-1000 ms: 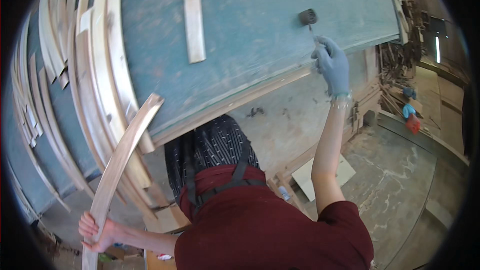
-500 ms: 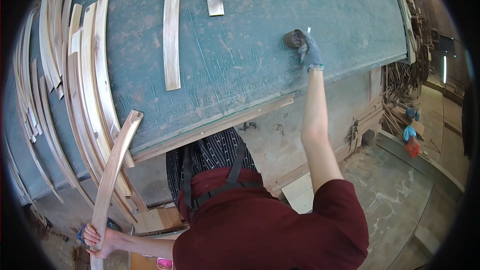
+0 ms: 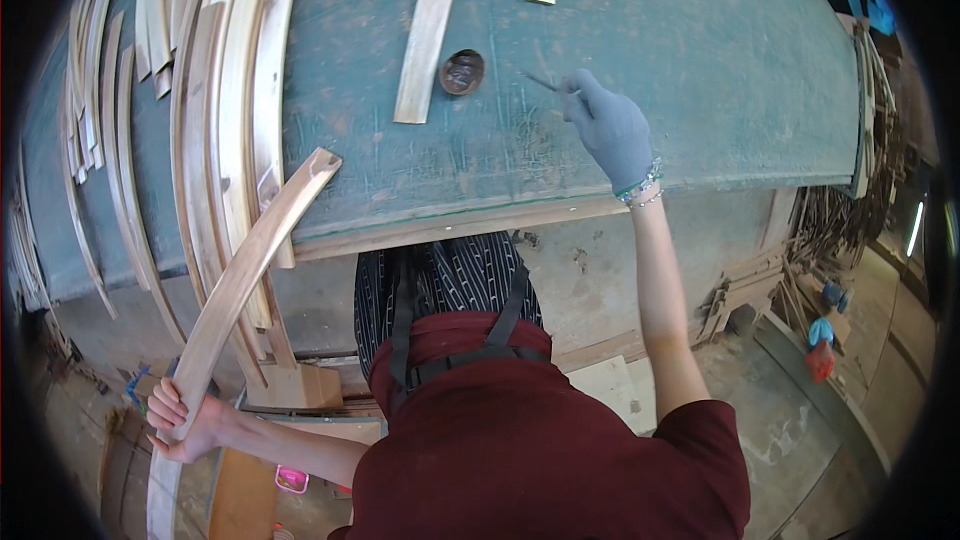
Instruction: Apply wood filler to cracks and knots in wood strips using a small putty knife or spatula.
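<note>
1. The person stands at a big green worktop (image 3: 620,60) with curved wood strips lying on it.
2. The left hand (image 3: 180,425) is low, beside the worktop's near edge. It is closed around a long curved wood strip (image 3: 240,290). The top end of that strip leans on the worktop edge, next to a pile of strips (image 3: 225,90) like it.
3. The right hand (image 3: 612,130) wears a grey glove. It reaches out over the worktop and pinches a thin brush (image 3: 548,84) between the fingers. The brush tip points at a small round brown pot (image 3: 462,71).
4. The pot sits on the worktop, just beside a single flat strip (image 3: 428,35).
5. I think this is the dipping step: the brush is close to the pot but not in it.
6. The next move calls for a short, careful reach to the left, so the tip goes into the pot and does not knock it.
7. I cannot tell what is in the pot.
8. The brush tip is thin and hard to see.
9. The bottom of the held strip is cut off by the picture's edge.
</note>
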Tool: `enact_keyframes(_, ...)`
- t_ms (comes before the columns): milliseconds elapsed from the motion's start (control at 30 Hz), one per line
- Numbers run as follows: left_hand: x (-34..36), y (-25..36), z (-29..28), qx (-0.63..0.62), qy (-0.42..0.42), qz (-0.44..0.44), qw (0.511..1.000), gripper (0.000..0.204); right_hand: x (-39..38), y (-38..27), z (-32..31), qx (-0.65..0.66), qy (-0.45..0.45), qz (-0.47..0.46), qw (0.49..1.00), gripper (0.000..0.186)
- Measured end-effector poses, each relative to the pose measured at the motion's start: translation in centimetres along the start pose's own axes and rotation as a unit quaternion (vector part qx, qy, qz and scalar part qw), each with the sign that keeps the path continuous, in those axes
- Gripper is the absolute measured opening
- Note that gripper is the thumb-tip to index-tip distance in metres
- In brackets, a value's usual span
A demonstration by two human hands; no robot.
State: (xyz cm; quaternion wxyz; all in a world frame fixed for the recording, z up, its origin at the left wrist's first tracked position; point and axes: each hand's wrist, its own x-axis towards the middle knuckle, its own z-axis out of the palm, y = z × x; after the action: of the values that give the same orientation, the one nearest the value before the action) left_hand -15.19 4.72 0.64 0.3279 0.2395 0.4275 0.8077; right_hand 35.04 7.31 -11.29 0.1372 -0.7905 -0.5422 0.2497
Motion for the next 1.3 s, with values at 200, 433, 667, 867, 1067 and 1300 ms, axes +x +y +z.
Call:
enact_keyframes(200, -0.1, -0.1, 0.9, -0.011, -0.011, -0.003, 1.0, 0.032, 2.6, -4.0, 1.5, -0.166, 0.048, -0.218, 0.96, 0.006)
enact_keyframes(433, -0.5, -0.4, 0.7, -0.002, 0.019, 0.006, 1.0, 0.032, 3.3, -6.5, 1.8, -0.339, -0.023, -0.189, 0.921, 0.01)
enact_keyframes(667, -0.7, -0.2, 0.9, -0.006, 0.016, 0.002, 1.0, 0.032, 3.3, -7.0, 1.9, -0.308, -0.005, -0.217, 0.926, 0.012)
enact_keyframes(867, -0.2, -0.5, 1.2, -0.002, 0.012, 0.003, 1.0, 0.032, 5.1, -7.4, 2.5, -0.39, -0.047, -0.25, 0.885, 0.011)
enact_keyframes(1067, 0.2, -0.4, 0.5, -0.037, -0.006, -0.013, 0.999, 0.032, 6.3, -7.3, 0.6, -0.184, -0.167, -0.144, 0.958, 0.01)
enact_keyframes(1300, -0.3, 0.0, 0.7, -0.017, 0.014, 0.008, 1.0, 0.032, 3.5, -7.3, 0.2, 0.175, -0.343, 0.079, 0.92, 0.016)
